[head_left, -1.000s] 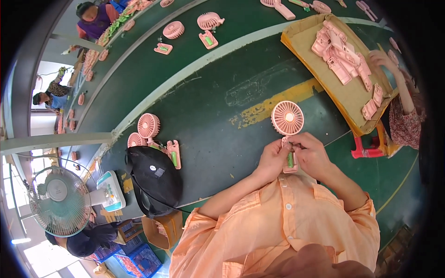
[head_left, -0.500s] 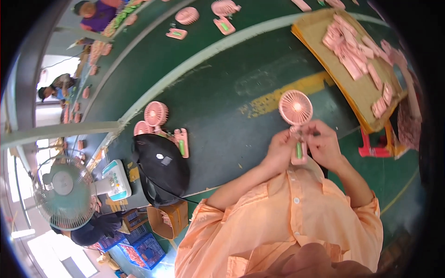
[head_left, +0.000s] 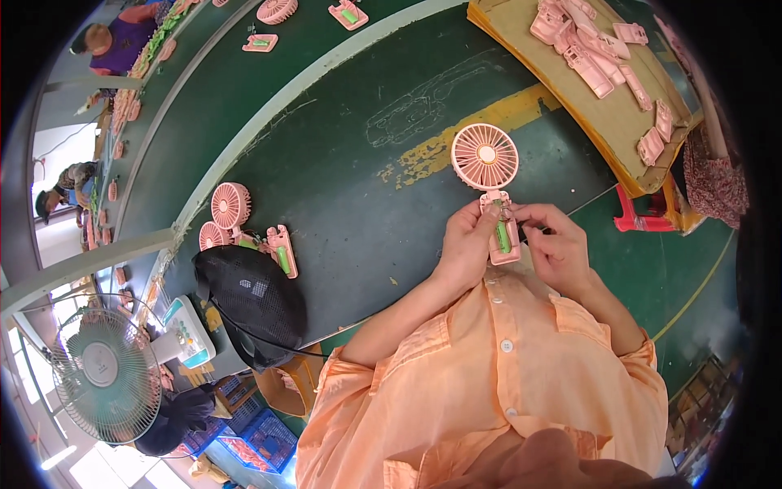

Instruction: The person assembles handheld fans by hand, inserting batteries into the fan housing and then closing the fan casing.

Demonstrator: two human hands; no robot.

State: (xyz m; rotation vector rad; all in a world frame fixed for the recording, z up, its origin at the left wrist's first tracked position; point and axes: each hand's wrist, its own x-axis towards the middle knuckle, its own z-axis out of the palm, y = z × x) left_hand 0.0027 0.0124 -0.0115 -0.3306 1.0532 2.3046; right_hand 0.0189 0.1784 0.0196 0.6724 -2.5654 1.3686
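Note:
A pink handheld fan (head_left: 485, 155) stands in front of my chest, its round grille pointing away from me. Its handle is uncovered and shows a green battery (head_left: 503, 236) inside. My left hand (head_left: 464, 248) is closed on the handle's left side, thumb lying over the upper part of the opening. Beside the handle's right edge, my right hand (head_left: 560, 248) has its fingers pinched together. Whatever sits between those fingertips is too small to make out. Further left on the table, more pink fans (head_left: 231, 205) and an uncovered handle with a green battery (head_left: 282, 251) lie behind a black mesh bag (head_left: 252, 293).
A cardboard sheet (head_left: 521, 49) with several pink casing parts (head_left: 588, 69) is at the far right, near a red stool (head_left: 639, 216). Left are a standing fan (head_left: 102, 367), a cardboard box (head_left: 289, 387) and blue crates (head_left: 269, 440). Beyond a pale divider (head_left: 326, 61), people work.
The view has shifted, so the table things sit further left. The pink fan's open handle faces me more fully. My right fingers have moved from the fan's neck down to the handle's right side.

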